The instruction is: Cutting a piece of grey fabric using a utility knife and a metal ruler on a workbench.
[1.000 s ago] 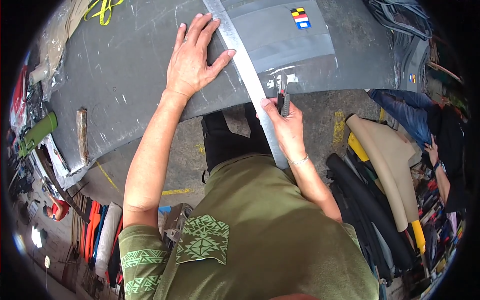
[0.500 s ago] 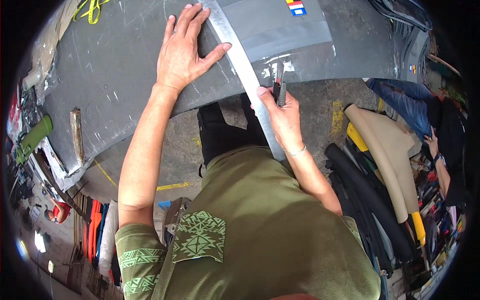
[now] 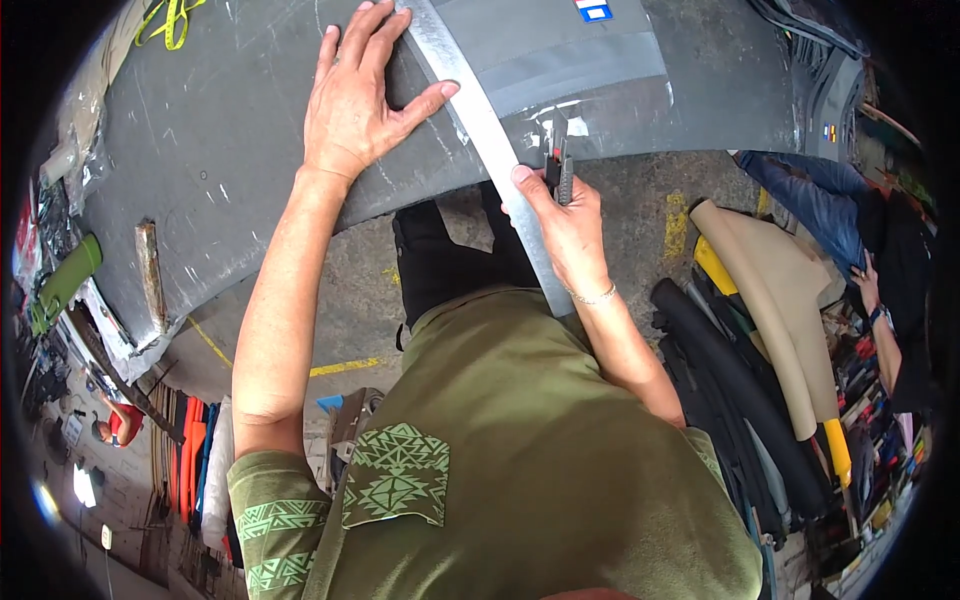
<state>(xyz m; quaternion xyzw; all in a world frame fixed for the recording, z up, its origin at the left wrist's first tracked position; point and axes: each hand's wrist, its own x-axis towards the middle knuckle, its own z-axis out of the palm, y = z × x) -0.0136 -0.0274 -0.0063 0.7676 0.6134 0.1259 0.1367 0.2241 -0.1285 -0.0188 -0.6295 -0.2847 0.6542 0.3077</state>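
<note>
A long metal ruler [image 3: 488, 130] runs slantwise over the table's near edge, its near end reaching my shirt. My left hand [image 3: 355, 105] lies spread on the dark tabletop, with the thumb on the ruler and the fingertips beside its far part. In my right hand [image 3: 572, 235] is a utility knife [image 3: 557, 165], its tip pointing away from me. The right thumb also presses on the ruler near the table edge; the fingers underneath are partly hidden. Right of the ruler lies a grey sheet [image 3: 560, 70] with a clear, shiny edge and a small coloured patch [image 3: 594, 10].
The scratched dark table [image 3: 250, 150] bears a yellow tape measure [image 3: 172, 25] and a short worn stick [image 3: 151, 275]. Rolled material [image 3: 750, 310] stands on the floor at right, near another person in jeans [image 3: 810, 200]. A stack of grey pieces [image 3: 835, 100] sits at the table's right end.
The view has shifted slightly, with the table sitting a little higher in it. Both hands keep nearly the same hold on the ruler and knife.
</note>
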